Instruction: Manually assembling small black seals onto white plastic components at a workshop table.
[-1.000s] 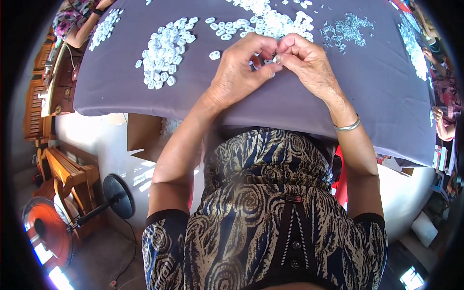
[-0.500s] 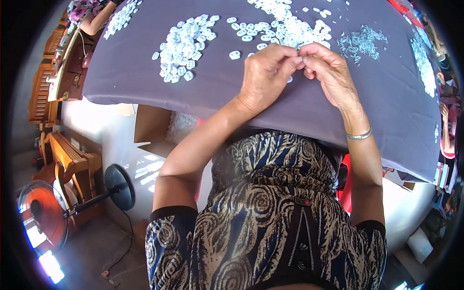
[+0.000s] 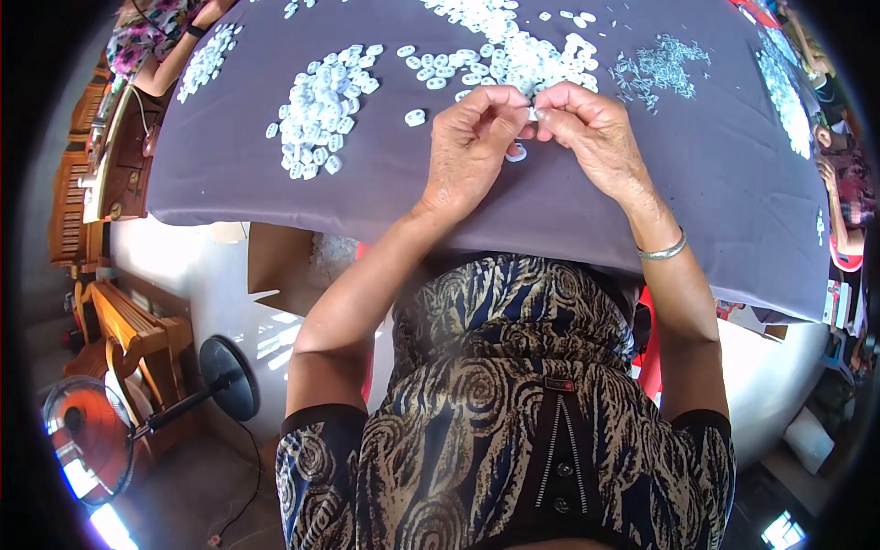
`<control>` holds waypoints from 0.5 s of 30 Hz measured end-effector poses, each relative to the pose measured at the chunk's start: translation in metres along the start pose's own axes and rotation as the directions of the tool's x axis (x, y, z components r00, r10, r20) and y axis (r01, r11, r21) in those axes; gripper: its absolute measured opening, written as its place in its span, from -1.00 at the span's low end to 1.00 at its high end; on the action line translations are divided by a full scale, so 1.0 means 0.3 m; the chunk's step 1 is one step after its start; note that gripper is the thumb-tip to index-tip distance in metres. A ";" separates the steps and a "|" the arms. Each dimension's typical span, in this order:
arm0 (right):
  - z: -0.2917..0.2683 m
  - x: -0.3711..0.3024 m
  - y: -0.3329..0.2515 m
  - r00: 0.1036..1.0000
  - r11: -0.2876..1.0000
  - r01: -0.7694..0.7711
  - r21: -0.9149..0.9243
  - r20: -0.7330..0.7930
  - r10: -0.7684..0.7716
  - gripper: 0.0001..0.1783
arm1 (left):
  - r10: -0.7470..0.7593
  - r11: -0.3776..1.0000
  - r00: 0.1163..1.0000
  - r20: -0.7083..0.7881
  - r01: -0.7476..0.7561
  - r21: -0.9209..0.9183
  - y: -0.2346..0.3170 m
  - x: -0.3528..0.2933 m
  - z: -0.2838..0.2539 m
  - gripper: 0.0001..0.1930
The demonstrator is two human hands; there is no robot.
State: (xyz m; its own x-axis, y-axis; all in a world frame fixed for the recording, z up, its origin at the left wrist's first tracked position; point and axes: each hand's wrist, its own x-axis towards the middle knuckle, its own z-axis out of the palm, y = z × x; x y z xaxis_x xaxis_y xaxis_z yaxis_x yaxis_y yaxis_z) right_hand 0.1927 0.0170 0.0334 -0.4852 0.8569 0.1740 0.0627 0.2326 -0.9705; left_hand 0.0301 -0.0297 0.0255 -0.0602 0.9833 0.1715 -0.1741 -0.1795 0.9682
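Over the near part of the cloth-covered table, my left hand (image 3: 466,154) and my right hand (image 3: 598,137) meet fingertip to fingertip. Both are closed in a pinch around a small white plastic piece (image 3: 532,114), mostly hidden by the fingers. Just below them on the cloth lies a white oval plastic piece (image 3: 516,153). Beyond my hands spreads a heap of white oval pieces (image 3: 541,62). To the left sits a pile of similar pieces with dark openings (image 3: 316,110), and one stray piece (image 3: 415,116) rests between. Small thin metal parts (image 3: 662,69) are scattered at the right.
The grey tablecloth (image 3: 367,197) hangs over the near edge. Another person's arm (image 3: 174,64) reaches in at far left beside more white pieces (image 3: 206,62); another hand (image 3: 828,172) shows at far right. Below stand an open cardboard box (image 3: 280,266) and a fan (image 3: 92,440).
The view has shifted, so the table's contents appear further left. My hands stay together, and their fingertips have parted slightly, showing the small white piece between them.
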 end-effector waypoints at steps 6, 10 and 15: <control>0.004 -0.002 -0.001 1.000 1.000 0.002 0.002 -0.031 -0.001 -0.91 | 0.039 0.996 0.996 0.086 -0.046 0.081 -0.009 0.007 -0.014 -0.91; 0.005 -0.001 -0.008 1.000 1.000 -0.003 0.011 -0.028 0.003 -0.91 | 0.074 0.993 0.993 0.091 -0.082 0.080 -0.020 0.010 -0.011 -0.92; 0.002 -0.005 -0.008 1.000 0.999 0.000 -0.045 -0.018 -0.001 -0.92 | 0.064 0.998 0.992 0.107 -0.067 0.023 -0.023 0.014 -0.012 -0.92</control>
State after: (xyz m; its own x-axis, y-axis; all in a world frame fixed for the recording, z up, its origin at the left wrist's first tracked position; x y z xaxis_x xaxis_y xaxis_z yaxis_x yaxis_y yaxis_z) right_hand 0.1928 0.0150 0.0356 -0.4693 0.8650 0.1776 0.1016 0.2527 -0.9622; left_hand 0.0275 -0.0243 0.0190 0.0346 0.9672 0.2515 -0.1473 -0.2440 0.9585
